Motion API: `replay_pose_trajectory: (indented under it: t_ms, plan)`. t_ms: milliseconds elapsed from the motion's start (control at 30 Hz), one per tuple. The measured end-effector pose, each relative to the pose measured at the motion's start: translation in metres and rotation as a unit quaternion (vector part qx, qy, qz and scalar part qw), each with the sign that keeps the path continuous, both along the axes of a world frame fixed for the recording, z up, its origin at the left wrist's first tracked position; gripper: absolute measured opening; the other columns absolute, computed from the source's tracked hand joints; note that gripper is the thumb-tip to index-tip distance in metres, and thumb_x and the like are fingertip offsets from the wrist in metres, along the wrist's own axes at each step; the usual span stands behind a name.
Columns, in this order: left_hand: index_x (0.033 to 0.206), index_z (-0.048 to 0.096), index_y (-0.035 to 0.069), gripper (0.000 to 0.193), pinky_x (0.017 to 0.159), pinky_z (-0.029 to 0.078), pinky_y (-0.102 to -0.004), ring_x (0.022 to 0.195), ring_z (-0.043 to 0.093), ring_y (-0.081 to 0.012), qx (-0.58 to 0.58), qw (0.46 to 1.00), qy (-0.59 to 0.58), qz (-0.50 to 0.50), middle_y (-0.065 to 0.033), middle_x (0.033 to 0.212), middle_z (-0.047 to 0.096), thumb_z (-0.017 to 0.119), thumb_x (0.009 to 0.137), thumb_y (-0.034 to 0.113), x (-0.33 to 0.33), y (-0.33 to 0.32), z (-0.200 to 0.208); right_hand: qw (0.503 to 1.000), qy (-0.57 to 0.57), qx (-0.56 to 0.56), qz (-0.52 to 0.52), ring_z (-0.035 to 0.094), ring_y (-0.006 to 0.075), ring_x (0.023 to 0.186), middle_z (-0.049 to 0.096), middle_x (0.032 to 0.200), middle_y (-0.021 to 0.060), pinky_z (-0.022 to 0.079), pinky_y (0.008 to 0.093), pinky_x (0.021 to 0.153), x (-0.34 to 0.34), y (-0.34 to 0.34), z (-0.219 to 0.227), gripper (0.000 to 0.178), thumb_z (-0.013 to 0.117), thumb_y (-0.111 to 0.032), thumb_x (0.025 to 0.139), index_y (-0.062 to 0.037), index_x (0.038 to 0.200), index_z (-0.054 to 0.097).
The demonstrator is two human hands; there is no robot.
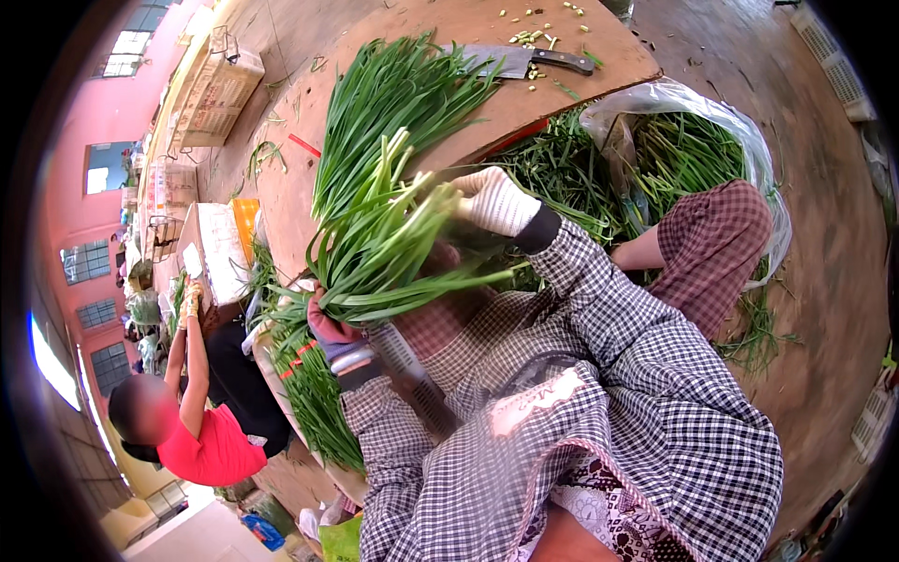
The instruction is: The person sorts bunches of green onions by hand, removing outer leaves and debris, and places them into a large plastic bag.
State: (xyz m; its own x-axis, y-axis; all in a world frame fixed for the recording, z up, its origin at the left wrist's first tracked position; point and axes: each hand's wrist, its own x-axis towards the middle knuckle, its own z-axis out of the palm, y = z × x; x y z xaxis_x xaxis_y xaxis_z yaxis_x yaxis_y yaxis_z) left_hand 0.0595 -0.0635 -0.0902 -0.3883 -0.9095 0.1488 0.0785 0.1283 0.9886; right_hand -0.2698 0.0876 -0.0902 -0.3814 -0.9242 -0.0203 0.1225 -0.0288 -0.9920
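Observation:
A loose bunch of garlic chives [384, 253], with pale stem ends and long flat green leaves, lies across my left hand [334, 326], which wears a dark reddish glove and is closed around it. My right hand [501, 200], in a white knitted glove, has its fingers drawn together at the pale stem ends; motion blurs the area just below it. Beyond both hands, a larger pile of garlic chives [393, 112] rests on the brown tabletop [604, 51]. A cleaver [510, 61] with a dark handle lies at the far side of that pile.
Cut stem pieces [534, 37] are scattered near the cleaver. To the right, a clear plastic bag [773, 178] holds green leaves, with more loose leaves [562, 155] beside it. Bundles with red ties [318, 403] lie at left. A person in a red shirt [211, 450] works by boxes [220, 248].

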Motion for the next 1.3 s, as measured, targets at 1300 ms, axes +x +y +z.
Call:
replay_pose_trajectory:
  t_ms: [1300]
  plan:
    - [0.107, 0.053, 0.001, 0.023, 0.09, 0.049, -0.0422, 0.095, 0.061, -0.0256, 0.251, 0.954, 0.16, 0.014, -0.0127, 0.1, 0.063, 0.047, 0.085, 0.004, -0.009, -0.001, 0.018, 0.991, 0.111, 0.007, 0.069, 0.064, 0.0182, 0.062, 0.067, 0.08, 0.0132, 0.052, 0.0316, 0.059, -0.031, -0.008, -0.02, 0.029, 0.061, -0.028, 0.082, -0.0033, 0.097, 0.067]
